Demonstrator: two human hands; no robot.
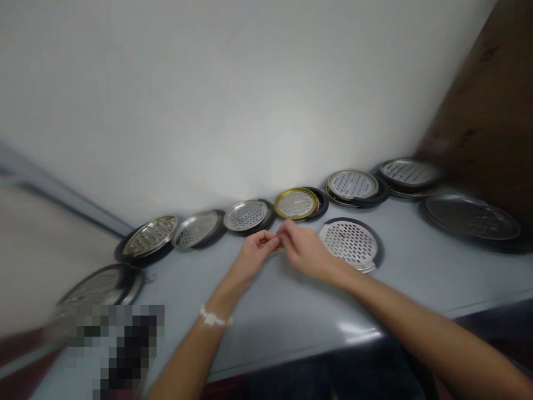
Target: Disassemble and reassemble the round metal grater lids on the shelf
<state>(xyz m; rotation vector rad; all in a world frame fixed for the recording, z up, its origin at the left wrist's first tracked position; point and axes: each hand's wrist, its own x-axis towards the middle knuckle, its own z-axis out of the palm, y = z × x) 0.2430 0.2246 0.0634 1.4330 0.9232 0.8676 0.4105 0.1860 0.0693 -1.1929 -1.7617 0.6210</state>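
Above the middle of the grey table (291,311), my left hand (253,254) and my right hand (303,248) meet at the fingertips. Both are closed in a pinch; whatever lies between the fingers, if anything, is too small and blurred to make out. A white bracelet (211,318) circles my left wrist. Just beside my right hand lies a round perforated metal plate (348,242) with a dark rim. Behind my hands stand a gold-rimmed perforated disc (296,204) on a dark ring and a silver perforated disc (246,215).
More perforated discs rest along the wall (250,100), among them a left one (153,235), a right one (353,184) and a far-right one (410,172). A dark round piece (474,218) lies near the brown cardboard (487,111). A pixelated patch covers the lower left.
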